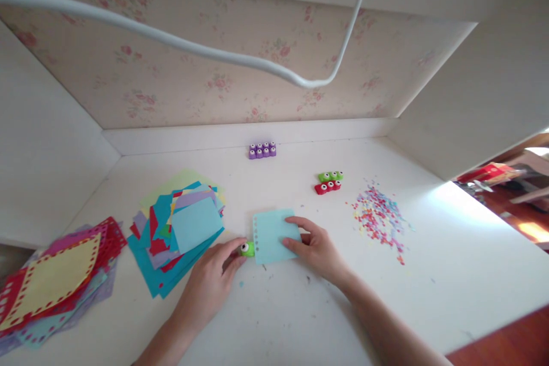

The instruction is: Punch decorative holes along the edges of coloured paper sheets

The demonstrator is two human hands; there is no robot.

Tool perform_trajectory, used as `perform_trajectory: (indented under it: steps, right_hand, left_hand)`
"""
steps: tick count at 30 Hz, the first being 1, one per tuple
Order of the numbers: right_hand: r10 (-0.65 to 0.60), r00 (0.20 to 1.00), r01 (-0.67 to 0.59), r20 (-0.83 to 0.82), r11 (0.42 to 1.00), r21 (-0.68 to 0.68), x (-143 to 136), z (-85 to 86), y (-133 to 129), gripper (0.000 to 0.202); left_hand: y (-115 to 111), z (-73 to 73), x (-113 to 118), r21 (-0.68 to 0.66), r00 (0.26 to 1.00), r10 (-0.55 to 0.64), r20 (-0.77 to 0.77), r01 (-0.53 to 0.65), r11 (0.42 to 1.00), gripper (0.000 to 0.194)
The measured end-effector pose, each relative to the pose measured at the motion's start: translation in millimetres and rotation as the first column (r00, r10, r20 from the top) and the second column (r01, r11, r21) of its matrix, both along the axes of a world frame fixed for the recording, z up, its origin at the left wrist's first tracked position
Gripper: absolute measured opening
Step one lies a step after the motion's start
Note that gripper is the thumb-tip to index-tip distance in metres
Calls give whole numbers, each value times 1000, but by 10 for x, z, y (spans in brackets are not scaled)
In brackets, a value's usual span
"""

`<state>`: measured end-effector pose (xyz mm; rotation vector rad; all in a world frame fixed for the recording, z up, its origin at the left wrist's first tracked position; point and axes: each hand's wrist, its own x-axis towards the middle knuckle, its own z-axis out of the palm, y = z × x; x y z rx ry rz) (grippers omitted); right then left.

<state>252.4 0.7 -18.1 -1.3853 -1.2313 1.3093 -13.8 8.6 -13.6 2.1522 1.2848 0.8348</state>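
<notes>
A light blue sheet of paper [274, 238] lies before me, with a row of small punched holes down its left edge. My right hand [315, 246] pinches its right side between thumb and fingers. At the sheet's left edge is a green craft paper punch [247, 249] with a white and dark button on top. My left hand [221, 269] grips this punch between thumb and fingertips. The punch meets the paper near the lower end of the hole row; whether the paper is inside its slot is hidden.
Coloured paper sheets [195, 223] are piled left of centre. Farther left lies a stack of hole-edged sheets [60, 280]. Purple punches [262, 150] stand near the wall; green punches [330, 176] and red punches [328, 187] sit right of centre. Confetti [380, 214] is scattered at right. A white cable [223, 56] hangs above.
</notes>
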Motion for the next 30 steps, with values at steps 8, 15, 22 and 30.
perform_trajectory:
  steps: [8,15,22,30]
  right_hand:
    - [-16,998,15,53,1000,14,14,-2,1,45]
    - [-14,997,13,72,1000,16,21,-7,3,46]
    - [6,961,-38,275,993,111,-20,51,-31,42]
    - [-88,713,-276,695,877,394,2,258,-96,46]
  left_hand:
    - [5,-2,-2,6,1000,-2,0,2,1000,28]
    - [7,-33,-16,2,1000,9,-26,-9,1000,28]
    - [10,33,32,106,998,-27,-52,33,994,25]
    - [-23,29,45,172,990,-31,-134,54,984,35]
